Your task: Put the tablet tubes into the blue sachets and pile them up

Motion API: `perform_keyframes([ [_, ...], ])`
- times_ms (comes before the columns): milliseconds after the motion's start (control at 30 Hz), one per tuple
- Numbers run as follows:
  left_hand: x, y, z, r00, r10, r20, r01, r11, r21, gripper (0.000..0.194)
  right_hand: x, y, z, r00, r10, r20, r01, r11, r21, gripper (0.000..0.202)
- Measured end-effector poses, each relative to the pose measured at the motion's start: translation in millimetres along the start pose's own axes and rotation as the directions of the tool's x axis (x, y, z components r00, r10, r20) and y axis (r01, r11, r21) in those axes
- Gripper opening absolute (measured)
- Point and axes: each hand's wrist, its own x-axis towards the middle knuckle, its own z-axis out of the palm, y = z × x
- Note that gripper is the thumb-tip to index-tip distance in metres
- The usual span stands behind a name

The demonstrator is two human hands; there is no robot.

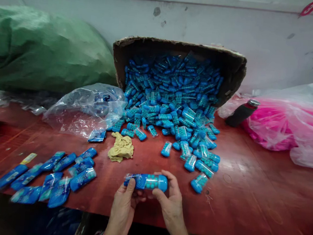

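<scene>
Near the table's front edge, I hold a clear tube of blue-green balls (151, 183) level between both hands. It has a rounded blue end on the right and a blue printed wrapper (140, 181) around its left part. My left hand (125, 202) pinches the wrapped end, thumb on top. My right hand (170, 201) grips the rounded blue end between thumb and fingers. Some fingertips are hidden behind the tube. To the left lie several blue printed packets (59, 193). Ahead and to the right, loose tubes (199, 182) spill across the table.
A cardboard box (231, 78) lies on its side, full of similar tubes. Beside it are a clear plastic bag (72, 104), a crumpled yellow cloth (121, 147), a dark bottle (240, 114), and a bag of pink items (273, 124). A large green sack (47, 51) stands back left.
</scene>
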Motion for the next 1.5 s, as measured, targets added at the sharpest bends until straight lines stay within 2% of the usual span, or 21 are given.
perform_keyframes([
  [67,-0.2,-0.8,-0.5,1.000,-0.007,0.001,0.007,1.000,-0.007,0.026,-3.5,6.9,0.3,0.997,-0.073,-0.004,0.073,0.995,-0.074,0.038],
  [133,-0.9,-0.8,-0.5,1.000,-0.026,0.010,0.026,0.999,-0.020,0.024,-6.3,14.3,-1.4,0.983,-0.184,0.005,0.180,0.956,-0.232,0.035],
  [233,-1.8,0.5,0.4,0.997,-0.064,0.049,0.065,0.998,-0.022,0.022,-7.7,23.4,-5.7,0.925,-0.355,0.133,0.372,0.786,-0.494,0.032],
  [333,-0.5,3.3,0.3,0.990,-0.119,0.071,0.119,0.993,0.005,0.022,-7.6,26.6,-8.4,0.883,-0.402,0.243,0.457,0.620,-0.637,0.028],
  [400,2.1,6.1,-1.4,0.980,-0.179,0.083,0.176,0.984,0.031,0.021,-8.7,23.7,-9.0,0.881,-0.378,0.286,0.467,0.592,-0.657,0.031],
  [467,5.2,9.3,-4.4,0.964,-0.248,0.100,0.244,0.969,0.052,0.019,-10.9,17.9,-9.0,0.883,-0.311,0.352,0.468,0.647,-0.602,0.037],
  [533,7.5,12.6,-7.4,0.950,-0.291,0.110,0.286,0.957,0.054,0.015,-13.1,12.6,-8.7,0.904,-0.214,0.371,0.394,0.752,-0.528,0.034],
  [667,7.3,17.6,-7.9,0.937,-0.304,0.173,0.299,0.953,0.055,0.008,-12.1,14.6,-6.3,0.970,0.017,0.244,0.061,0.948,-0.312,0.032],
  [767,4.5,19.0,-3.0,0.915,-0.315,0.250,0.303,0.949,0.087,0.006,-8.7,23.2,-5.8,0.985,0.086,0.151,-0.055,0.978,-0.199,0.033],
  [867,3.3,19.0,1.1,0.931,-0.300,0.209,0.285,0.953,0.100,0.007,-8.9,26.6,-9.0,0.992,0.011,0.128,0.032,0.944,-0.329,0.036],
  [967,5.1,19.7,0.4,0.950,-0.266,0.165,0.249,0.962,0.116,0.007,-10.8,22.7,-13.3,0.961,-0.117,0.251,0.229,0.844,-0.485,0.042],
  [1033,6.9,21.2,-1.9,0.933,-0.293,0.209,0.267,0.953,0.144,0.008,-9.9,18.1,-15.3,0.928,-0.166,0.333,0.328,0.790,-0.518,0.048],
  [1100,8.2,23.5,-3.8,0.903,-0.342,0.261,0.309,0.937,0.161,0.010,-7.0,13.1,-16.1,0.914,-0.189,0.359,0.366,0.766,-0.529,0.059],
  [1200,8.5,26.5,-3.9,0.860,-0.396,0.321,0.363,0.918,0.162,0.014,-1.3,5.6,-16.6,0.925,-0.164,0.343,0.331,0.791,-0.514,0.079],
  [1267,8.3,27.0,-3.1,0.824,-0.418,0.384,0.385,0.909,0.161,0.018,1.5,1.3,-16.9,0.922,-0.089,0.377,0.269,0.848,-0.457,0.087],
  [1367,8.7,24.4,-3.7,0.773,-0.424,0.472,0.400,0.903,0.155,0.022,3.9,-3.1,-17.4,0.887,0.014,0.462,0.163,0.925,-0.342,0.085],
  [1500,8.1,16.9,-6.4,0.751,-0.437,0.494,0.423,0.894,0.147,0.020,5.4,-6.4,-17.4,0.877,-0.013,0.481,0.166,0.946,-0.277,0.075],
])
